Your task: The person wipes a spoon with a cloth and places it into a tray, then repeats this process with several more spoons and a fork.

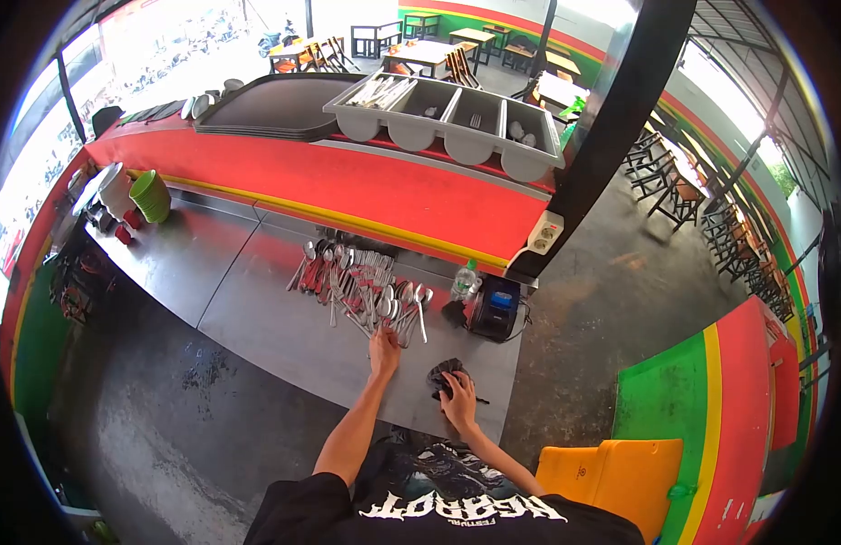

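A heap of metal spoons and forks (361,283) lies on the steel counter (257,309). My left hand (383,350) reaches onto the near edge of that heap, fingers down on the cutlery; whether it grips a piece I cannot tell. My right hand (458,400) rests on the counter closer to me and clutches a dark crumpled cloth (445,374).
A grey cutlery organiser (447,118) with several compartments and a dark tray (275,107) sit on the red ledge above. Stacked green bowls (151,196) stand at the counter's left end. A plastic bottle (463,280) and a small black device (496,309) are right of the heap. A yellow bin (611,481) stands at my right.
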`<action>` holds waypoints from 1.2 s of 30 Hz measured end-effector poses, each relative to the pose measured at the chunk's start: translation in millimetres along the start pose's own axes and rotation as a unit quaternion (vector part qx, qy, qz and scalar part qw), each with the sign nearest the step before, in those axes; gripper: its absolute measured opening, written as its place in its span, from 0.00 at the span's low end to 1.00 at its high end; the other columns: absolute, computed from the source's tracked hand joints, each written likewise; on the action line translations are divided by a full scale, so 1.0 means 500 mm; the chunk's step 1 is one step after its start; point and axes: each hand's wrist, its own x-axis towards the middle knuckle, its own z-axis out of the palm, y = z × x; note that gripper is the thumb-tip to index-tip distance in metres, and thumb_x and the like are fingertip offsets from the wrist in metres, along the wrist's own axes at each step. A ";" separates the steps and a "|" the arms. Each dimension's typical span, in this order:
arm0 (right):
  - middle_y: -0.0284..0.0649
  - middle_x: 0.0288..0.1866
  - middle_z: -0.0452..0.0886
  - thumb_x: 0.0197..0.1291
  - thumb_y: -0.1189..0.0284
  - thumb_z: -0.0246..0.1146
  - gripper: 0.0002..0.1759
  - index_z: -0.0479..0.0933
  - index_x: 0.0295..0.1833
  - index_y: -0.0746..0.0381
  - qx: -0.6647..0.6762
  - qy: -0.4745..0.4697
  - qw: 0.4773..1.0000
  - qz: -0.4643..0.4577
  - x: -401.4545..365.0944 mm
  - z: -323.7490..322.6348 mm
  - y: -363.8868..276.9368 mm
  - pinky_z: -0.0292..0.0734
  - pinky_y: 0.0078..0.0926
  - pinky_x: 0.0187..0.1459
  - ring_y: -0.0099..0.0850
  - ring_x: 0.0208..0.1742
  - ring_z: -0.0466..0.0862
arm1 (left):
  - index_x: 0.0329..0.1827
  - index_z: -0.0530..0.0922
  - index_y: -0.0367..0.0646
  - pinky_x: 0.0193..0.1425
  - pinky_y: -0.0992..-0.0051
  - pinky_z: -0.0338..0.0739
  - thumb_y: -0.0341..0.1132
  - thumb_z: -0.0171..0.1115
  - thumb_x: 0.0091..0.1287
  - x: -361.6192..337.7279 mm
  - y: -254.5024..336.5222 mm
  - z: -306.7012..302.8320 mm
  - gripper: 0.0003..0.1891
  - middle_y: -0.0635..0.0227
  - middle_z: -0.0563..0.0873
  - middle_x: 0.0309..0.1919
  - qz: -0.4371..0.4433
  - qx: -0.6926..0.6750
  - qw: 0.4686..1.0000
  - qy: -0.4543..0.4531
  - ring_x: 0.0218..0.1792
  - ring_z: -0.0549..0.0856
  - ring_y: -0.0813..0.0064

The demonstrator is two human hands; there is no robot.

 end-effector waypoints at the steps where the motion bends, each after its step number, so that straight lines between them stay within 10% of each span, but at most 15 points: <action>1: 0.45 0.55 0.77 0.48 0.74 0.71 0.28 0.79 0.59 0.53 0.007 0.007 1.000 0.002 0.005 0.000 0.002 0.73 0.38 0.60 0.46 0.56 0.77 | 0.37 0.76 0.37 0.35 0.62 0.78 0.26 0.61 0.63 -0.017 0.019 -0.013 0.04 0.54 0.85 0.27 -0.029 -0.047 0.998 -0.026 0.29 0.85 0.56; 5: 0.47 0.44 0.85 0.51 0.67 0.72 0.26 0.79 0.56 0.66 0.117 0.089 0.973 0.181 0.043 0.021 0.006 0.77 0.38 0.54 0.43 0.45 0.84 | 0.40 0.77 0.37 0.31 0.67 0.78 0.28 0.61 0.64 -0.118 0.010 0.004 0.05 0.55 0.86 0.26 -0.135 -0.142 0.966 -0.166 0.26 0.87 0.64; 8: 0.48 0.47 0.85 0.52 0.66 0.72 0.27 0.78 0.55 0.70 0.250 0.024 0.947 0.198 0.060 0.007 -0.013 0.77 0.36 0.54 0.42 0.47 0.85 | 0.43 0.77 0.37 0.32 0.64 0.78 0.32 0.62 0.66 -0.223 0.029 0.005 0.08 0.52 0.86 0.27 -0.050 -0.124 0.968 -0.211 0.28 0.88 0.62; 12: 0.47 0.47 0.83 0.51 0.72 0.71 0.23 0.81 0.55 0.64 0.160 0.012 0.987 0.007 0.030 -0.024 -0.074 0.76 0.34 0.56 0.42 0.51 0.82 | 0.45 0.75 0.36 0.32 0.65 0.78 0.33 0.59 0.70 -0.283 0.034 0.007 0.09 0.51 0.85 0.27 -0.040 -0.135 0.942 -0.305 0.28 0.87 0.63; 27: 0.45 0.50 0.77 0.52 0.77 0.69 0.22 0.81 0.56 0.59 0.017 0.129 0.988 0.084 -0.004 -0.041 0.079 0.76 0.32 0.54 0.41 0.52 0.80 | 0.47 0.70 0.34 0.35 0.76 0.78 0.35 0.50 0.77 -0.325 0.101 -0.124 0.10 0.65 0.80 0.26 -0.175 -0.322 0.793 -0.487 0.27 0.81 0.77; 30: 0.41 0.47 0.80 0.53 0.76 0.69 0.21 0.80 0.56 0.62 0.090 0.143 0.961 0.219 0.031 -0.047 0.097 0.77 0.27 0.50 0.34 0.47 0.82 | 0.46 0.70 0.34 0.35 0.76 0.78 0.35 0.50 0.77 -0.310 0.112 -0.136 0.10 0.65 0.81 0.26 -0.164 -0.323 0.809 -0.463 0.27 0.82 0.77; 33: 0.37 0.47 0.82 0.56 0.75 0.69 0.25 0.75 0.60 0.67 0.409 0.158 0.821 0.364 0.066 -0.063 0.134 0.77 0.21 0.45 0.24 0.43 0.82 | 0.46 0.70 0.34 0.34 0.76 0.76 0.34 0.50 0.77 -0.298 0.120 -0.134 0.09 0.65 0.81 0.25 -0.168 -0.337 0.828 -0.415 0.27 0.82 0.78; 36: 0.37 0.47 0.82 0.57 0.75 0.69 0.27 0.73 0.62 0.67 0.475 0.173 0.783 0.364 0.082 -0.115 0.106 0.77 0.21 0.45 0.24 0.43 0.82 | 0.47 0.70 0.34 0.33 0.77 0.75 0.34 0.51 0.77 -0.289 0.129 -0.123 0.09 0.66 0.82 0.25 -0.171 -0.354 0.845 -0.363 0.26 0.82 0.78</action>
